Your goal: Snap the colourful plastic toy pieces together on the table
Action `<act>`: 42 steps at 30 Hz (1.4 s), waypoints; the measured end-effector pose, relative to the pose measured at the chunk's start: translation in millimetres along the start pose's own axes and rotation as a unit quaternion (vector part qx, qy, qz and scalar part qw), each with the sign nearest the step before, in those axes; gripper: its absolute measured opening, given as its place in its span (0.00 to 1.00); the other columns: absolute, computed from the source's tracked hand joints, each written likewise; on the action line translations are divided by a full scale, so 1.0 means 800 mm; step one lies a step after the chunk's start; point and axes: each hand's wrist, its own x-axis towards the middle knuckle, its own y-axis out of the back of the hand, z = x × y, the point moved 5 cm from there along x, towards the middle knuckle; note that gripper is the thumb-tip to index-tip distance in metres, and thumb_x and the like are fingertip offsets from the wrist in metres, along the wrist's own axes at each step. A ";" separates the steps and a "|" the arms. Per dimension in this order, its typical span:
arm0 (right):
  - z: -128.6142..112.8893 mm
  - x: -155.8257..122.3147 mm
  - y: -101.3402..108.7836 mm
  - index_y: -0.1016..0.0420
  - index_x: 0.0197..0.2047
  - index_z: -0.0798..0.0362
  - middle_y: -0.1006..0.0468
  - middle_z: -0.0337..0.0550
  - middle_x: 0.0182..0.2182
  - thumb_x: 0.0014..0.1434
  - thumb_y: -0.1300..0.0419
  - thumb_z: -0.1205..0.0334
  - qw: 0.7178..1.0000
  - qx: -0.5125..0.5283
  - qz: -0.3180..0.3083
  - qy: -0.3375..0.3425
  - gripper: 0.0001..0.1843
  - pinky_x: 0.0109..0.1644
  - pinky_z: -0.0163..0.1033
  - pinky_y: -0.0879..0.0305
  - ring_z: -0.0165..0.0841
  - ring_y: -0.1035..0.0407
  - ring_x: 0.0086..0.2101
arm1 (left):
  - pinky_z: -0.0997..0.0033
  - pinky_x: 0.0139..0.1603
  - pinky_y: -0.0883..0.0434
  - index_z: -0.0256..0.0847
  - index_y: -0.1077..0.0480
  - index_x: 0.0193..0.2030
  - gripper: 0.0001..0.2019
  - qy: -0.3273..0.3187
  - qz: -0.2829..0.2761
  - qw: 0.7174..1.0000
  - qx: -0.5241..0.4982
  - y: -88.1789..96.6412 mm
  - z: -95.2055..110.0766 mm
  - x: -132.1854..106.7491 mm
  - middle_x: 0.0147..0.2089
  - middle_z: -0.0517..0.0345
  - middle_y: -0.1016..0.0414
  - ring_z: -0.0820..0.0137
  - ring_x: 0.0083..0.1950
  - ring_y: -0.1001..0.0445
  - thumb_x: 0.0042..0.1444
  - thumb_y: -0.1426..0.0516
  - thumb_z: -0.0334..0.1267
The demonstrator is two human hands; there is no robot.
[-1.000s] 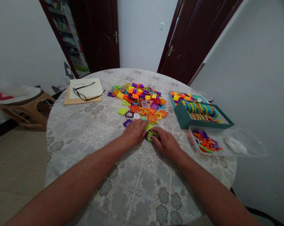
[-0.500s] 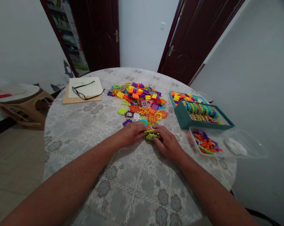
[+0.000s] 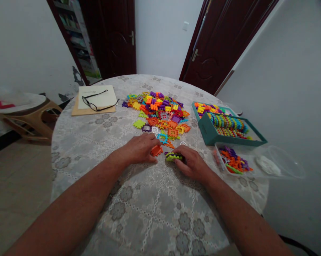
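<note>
At the near edge of the pile, my left hand reaches out, thumb apart from its fingers. An orange square building piece lies right at its fingertips; whether they touch it I cannot tell. My right hand is closed around a lime-green notched building piece, with a bit of purple showing at its far side. Beyond the hands are a light-blue frame piece and a white window piece. A heap of colourful interlocking pieces spreads behind them.
To the right stand a teal box of colourful pieces and a clear plastic container with purple and orange ones. Black glasses lie on paper at the far left. A patterned cloth covers the round table.
My hands have moved apart. The left has let go of the green piece and shifted left to the orange square; the right keeps the green one.
</note>
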 end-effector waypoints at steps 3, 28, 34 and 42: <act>-0.007 -0.001 -0.001 0.26 0.51 0.48 0.21 0.43 0.42 0.64 0.39 0.68 0.999 0.027 -0.027 0.012 0.13 0.45 0.40 0.32 0.36 0.26 0.40 | 0.63 0.49 0.33 0.45 0.26 0.52 0.16 0.001 0.007 1.000 0.001 -0.002 0.002 0.003 0.54 0.50 0.27 0.58 0.54 0.29 0.60 0.34 0.45; -0.002 0.003 -0.017 0.25 0.48 0.49 0.20 0.39 0.33 0.68 0.39 0.62 0.996 -0.004 -0.031 -0.086 0.07 0.38 0.38 0.37 0.34 0.28 0.32 | 0.63 0.50 0.33 0.41 0.27 0.43 0.08 -0.029 -0.016 0.999 -0.013 -0.005 0.013 0.009 0.48 0.48 0.27 0.61 0.49 0.29 0.66 0.47 0.36; 0.030 0.001 0.005 0.24 0.46 0.49 0.19 0.42 0.36 0.67 0.41 0.61 0.984 -0.022 0.102 -0.141 0.06 0.41 0.40 0.34 0.37 0.26 0.35 | 0.65 0.50 0.33 0.44 0.31 0.43 0.06 -0.073 0.005 0.994 -0.084 0.003 0.015 0.005 0.47 0.51 0.27 0.63 0.48 0.30 0.68 0.48 0.39; 0.000 0.003 0.014 0.25 0.47 0.49 0.19 0.45 0.42 0.66 0.40 0.65 0.998 0.040 0.040 -0.008 0.07 0.47 0.42 0.31 0.38 0.26 0.41 | 0.68 0.45 0.34 0.44 0.32 0.45 0.08 -0.055 -0.037 0.977 -0.203 -0.001 0.011 0.007 0.44 0.56 0.25 0.66 0.44 0.29 0.70 0.51 0.40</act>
